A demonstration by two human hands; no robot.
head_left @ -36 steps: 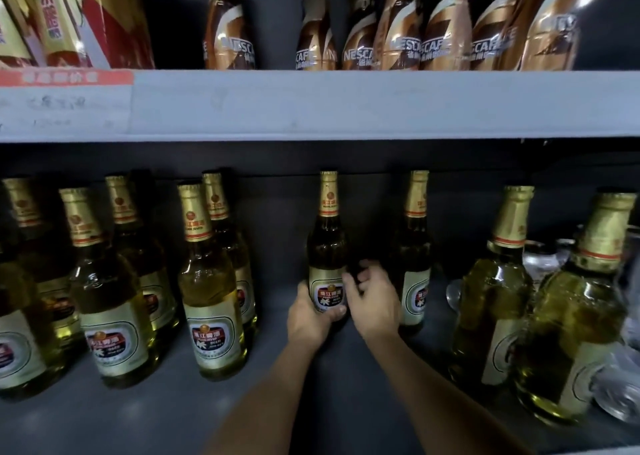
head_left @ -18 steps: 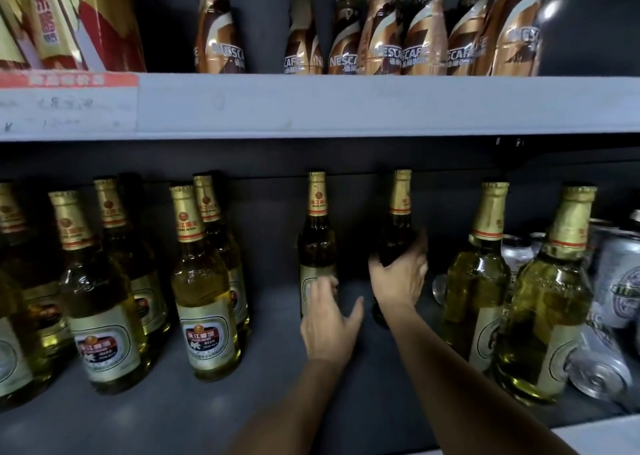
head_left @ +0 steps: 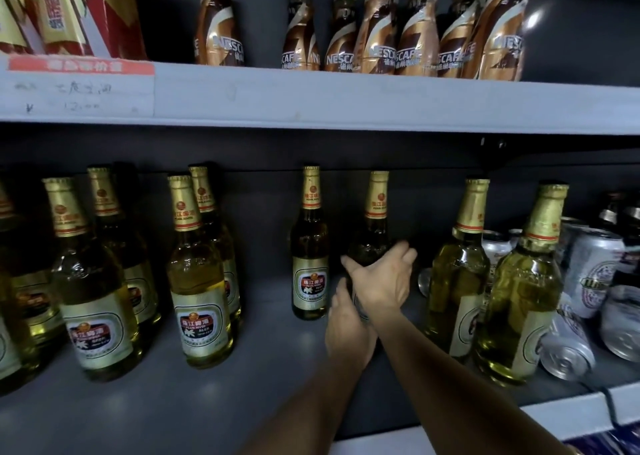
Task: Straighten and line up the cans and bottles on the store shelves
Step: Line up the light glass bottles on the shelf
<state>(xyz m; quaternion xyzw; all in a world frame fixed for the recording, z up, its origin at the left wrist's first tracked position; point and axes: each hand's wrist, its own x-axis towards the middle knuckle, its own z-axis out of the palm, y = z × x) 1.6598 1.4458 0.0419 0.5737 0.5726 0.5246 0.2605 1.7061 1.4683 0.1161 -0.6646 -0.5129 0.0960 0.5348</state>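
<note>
Two dark beer bottles with gold foil necks stand at the back of the lower shelf. The left one stands free with its label facing out. My right hand grips the body of the right one, which stands upright. My left hand holds the lower part of that same bottle from the left. Pale beer bottles stand in rows at the left and at the right.
Silver cans stand at the far right, and one can lies on its side near the shelf's front edge. Brown coffee bottles fill the upper shelf, with red and gold boxes at its left.
Both hands left the left dark bottle and moved right. My right hand closed round the right dark bottle, and my left hand came over to its base.
</note>
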